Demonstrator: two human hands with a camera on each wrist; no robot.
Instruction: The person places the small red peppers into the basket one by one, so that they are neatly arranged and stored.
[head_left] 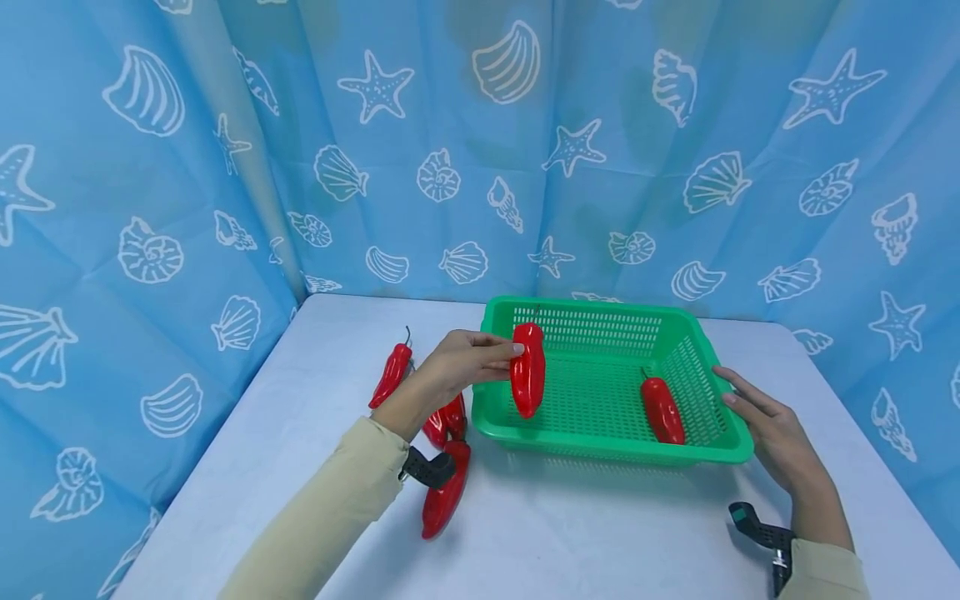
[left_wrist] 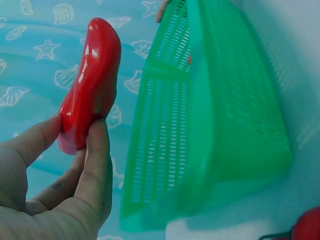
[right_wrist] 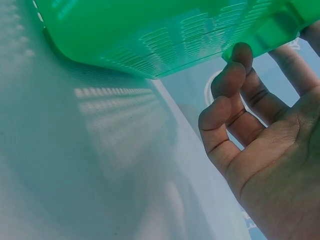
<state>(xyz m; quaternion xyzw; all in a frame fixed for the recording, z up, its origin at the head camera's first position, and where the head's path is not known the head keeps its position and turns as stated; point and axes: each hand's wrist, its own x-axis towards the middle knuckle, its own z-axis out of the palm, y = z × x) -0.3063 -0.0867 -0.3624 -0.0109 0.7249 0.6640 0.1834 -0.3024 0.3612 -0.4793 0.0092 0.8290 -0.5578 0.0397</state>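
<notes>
My left hand (head_left: 468,367) pinches a shiny red pepper (head_left: 529,379) between thumb and fingers, over the left end of a green plastic basket (head_left: 592,450). In the left wrist view the pepper (left_wrist: 92,85) stands almost upright above the fingertips, beside the basket's wall (left_wrist: 240,125). A second red pepper (head_left: 663,410) lies inside the basket at its right end. My right hand (head_left: 776,429) holds the basket's right rim. Its thumb and index finger lie at the rim, and in the right wrist view the other fingers (right_wrist: 230,80) curl below it.
Several more red peppers lie on the white table (head_left: 585,533) left of the basket, including one with a dark stem (head_left: 392,375) and a longer one (head_left: 446,492) partly under the left wrist. A blue curtain (head_left: 465,150) with white shells hangs behind the table.
</notes>
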